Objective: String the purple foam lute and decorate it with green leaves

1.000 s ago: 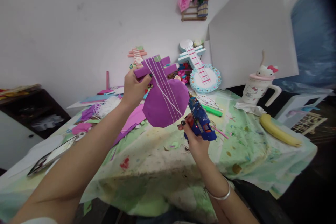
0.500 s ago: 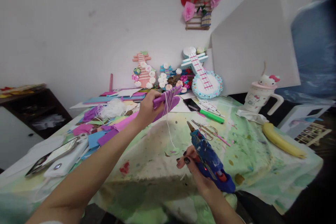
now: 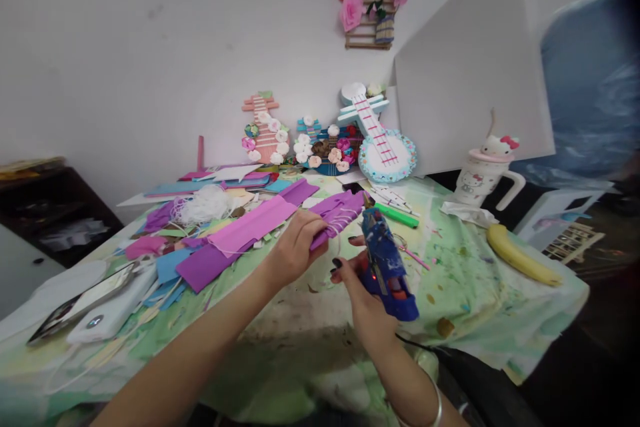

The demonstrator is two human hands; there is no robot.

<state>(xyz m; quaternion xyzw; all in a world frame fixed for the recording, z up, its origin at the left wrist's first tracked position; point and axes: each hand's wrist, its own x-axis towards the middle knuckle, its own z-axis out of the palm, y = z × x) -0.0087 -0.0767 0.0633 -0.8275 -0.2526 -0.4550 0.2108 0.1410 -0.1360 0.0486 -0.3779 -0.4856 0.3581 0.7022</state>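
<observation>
My left hand (image 3: 294, 245) is closed on a purple foam guitar (image 3: 338, 213) strung with white thread, held nearly flat and low over the table. My right hand (image 3: 361, 287) grips a blue hot glue gun (image 3: 384, 261), whose nozzle points up at the right edge of the purple guitar. The two hands are close together above the paint-stained green cloth (image 3: 465, 280).
Purple, pink and blue foam sheets (image 3: 235, 233) and a tangle of white thread (image 3: 203, 203) lie at left. Finished foam guitars (image 3: 380, 137) with paper roses lean on the wall. A green marker (image 3: 397, 215), cartoon-cat mug (image 3: 483, 177), banana (image 3: 520, 255), phone (image 3: 75, 303) and white power bank (image 3: 107, 317) are around.
My left hand lowered the purple guitar from upright to nearly flat and drew it nearer. My right hand dipped with the glue gun, then rose again to the guitar's edge.
</observation>
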